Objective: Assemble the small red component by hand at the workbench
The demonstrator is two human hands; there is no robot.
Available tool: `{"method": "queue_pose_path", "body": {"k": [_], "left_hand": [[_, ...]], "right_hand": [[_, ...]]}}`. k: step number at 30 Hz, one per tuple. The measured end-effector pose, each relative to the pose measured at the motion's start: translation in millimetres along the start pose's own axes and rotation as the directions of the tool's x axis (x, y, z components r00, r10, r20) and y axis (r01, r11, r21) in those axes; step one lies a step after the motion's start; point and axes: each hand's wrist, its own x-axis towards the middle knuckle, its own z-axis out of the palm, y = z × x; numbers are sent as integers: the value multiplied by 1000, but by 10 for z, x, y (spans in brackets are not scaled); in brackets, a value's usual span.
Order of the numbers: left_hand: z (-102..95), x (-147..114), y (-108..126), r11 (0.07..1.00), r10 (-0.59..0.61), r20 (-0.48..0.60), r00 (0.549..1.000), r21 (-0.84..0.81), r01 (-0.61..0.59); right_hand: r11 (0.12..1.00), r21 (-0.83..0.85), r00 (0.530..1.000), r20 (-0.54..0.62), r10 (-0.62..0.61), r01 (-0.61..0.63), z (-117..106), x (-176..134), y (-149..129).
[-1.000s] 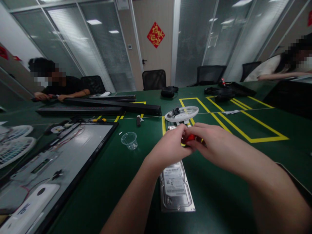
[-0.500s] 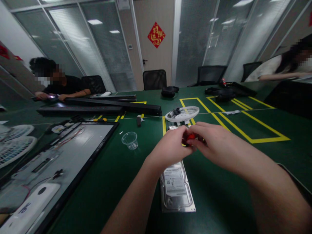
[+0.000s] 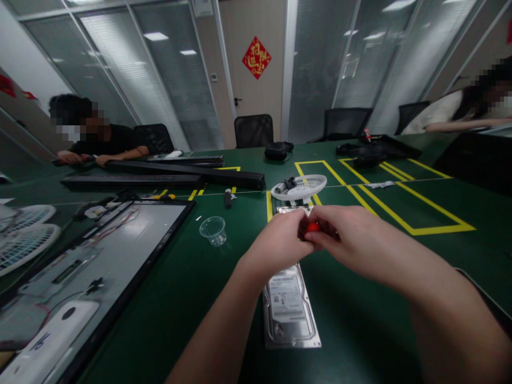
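My two hands meet over the middle of the table, fingers curled inward. Between them shows a small red piece (image 3: 312, 227); the fingers cover the rest, so its kind is unclear. My right hand (image 3: 350, 230) pinches it with thumb and fingers. Closed up against it from the other side is my left hand (image 3: 280, 237), its fingertips mostly hidden. Below my wrists a silver hard drive (image 3: 288, 305) lies flat, label up. Another shiny metal edge (image 3: 286, 209) peeks out just beyond my fingers.
A clear plastic cup (image 3: 214, 232) stands to the left. Beyond my hands is a white basket (image 3: 316, 188) holding dark parts. A large opened panel (image 3: 140, 234) fills the left side, with long black bars (image 3: 232, 177) behind it. Two people sit across the table.
My right hand's fingers have shifted slightly around the red piece, which shows a little lower and further left. My left hand and the hard drive stay in place.
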Motion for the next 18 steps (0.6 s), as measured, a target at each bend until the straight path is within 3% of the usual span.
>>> {"method": "queue_pose_path", "body": {"k": [2,7,15,18], "left_hand": [[-2,4,-2,1000,2,6,1000,3,-2],[-4,5,-14,999,12,-21,1000,39,-11],[-7,8,7,1000,2,-5,1000,17,-1],[-2,9,1,1000,6,-13,1000,6,-6]], "right_hand": [[1000,-10,1000,0,8,-8,-7,-4,-11],[992,50,993,-5,-115,115,-20,-22,-31],[999,-41,1000,-21,2,-3,-2,6,4],[999,5,999,-9,-41,41,-10,-12,7]]}}
